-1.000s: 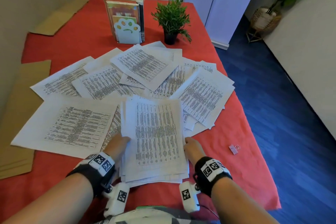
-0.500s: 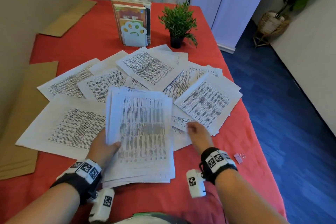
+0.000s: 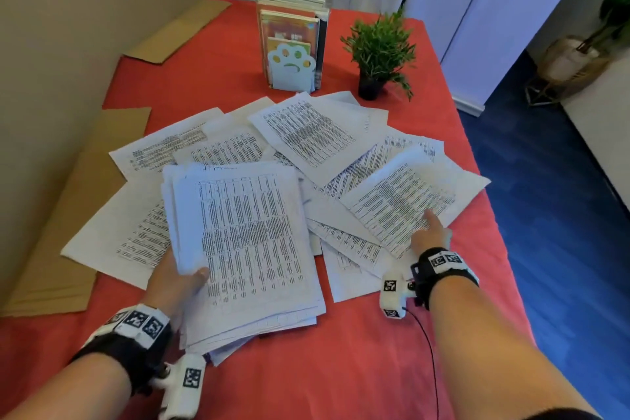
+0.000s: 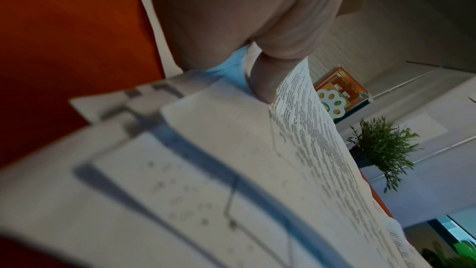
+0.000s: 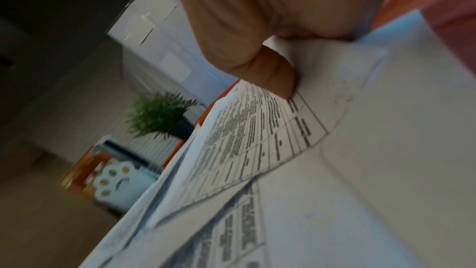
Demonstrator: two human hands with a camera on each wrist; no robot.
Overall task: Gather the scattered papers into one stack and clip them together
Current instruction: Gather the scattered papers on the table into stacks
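My left hand (image 3: 174, 280) grips the gathered stack (image 3: 249, 249) at its left edge, thumb on top of the top sheet, fingers hidden under it; in the left wrist view the thumb (image 4: 268, 80) presses down on the printed page; stack is lifted a bit at my side, sheets fanned and uneven at the near edge.

My right hand (image 3: 431, 235) reaches out to 2 o'clock; thumb lies on the near corner of a loose sheet (image 3: 409, 198), and the right wrist view shows the thumb (image 5: 273, 72) clamped onto that corner with the rest of the hand under the paper, so it pinches the sheet.

That sheet sits at 2 o'clock from the stack, on top of other scattered papers (image 3: 306, 133); these spread from 10 o'clock to 2 o'clock beyond both hands, overlapping, all face up with dense printed tables; 1 big sheet (image 3: 119, 235) lies at 9 o'clock, partly under the stack.

Surface is a red tablecloth (image 3: 341, 368); at 12 o'clock a book holder (image 3: 291, 44) with a pale paw-shaped front; small potted plant (image 3: 378, 51) at 1 o'clock; cardboard pieces (image 3: 68, 232) along the left edge by a beige wall; blue floor (image 3: 562, 198) to the right; a basket planter (image 3: 572, 61) far right.
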